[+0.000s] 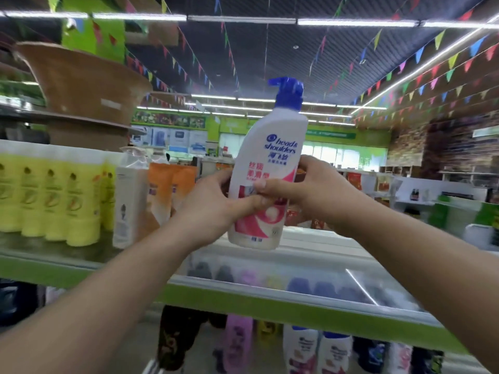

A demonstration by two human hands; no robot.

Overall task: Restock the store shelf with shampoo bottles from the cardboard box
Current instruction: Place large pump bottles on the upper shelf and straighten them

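A white shampoo bottle [272, 152] with a blue pump top and a pink label stands nearly upright, tilted a little to the right, just above the top shelf [310, 255]. My left hand [213, 203] grips its lower left side, thumb across the front. My right hand [310, 190] grips its right side, with the thumb pressed on the label. The cardboard box is out of view.
Yellow bottles [54, 203], a white boxed bottle [129, 201] and orange bottles [162, 193] fill the shelf's left part. The shelf has a green front edge [243, 303]. More shampoo bottles [318, 352] stand on the shelf below. Brown tubs [81, 87] are stacked at upper left.
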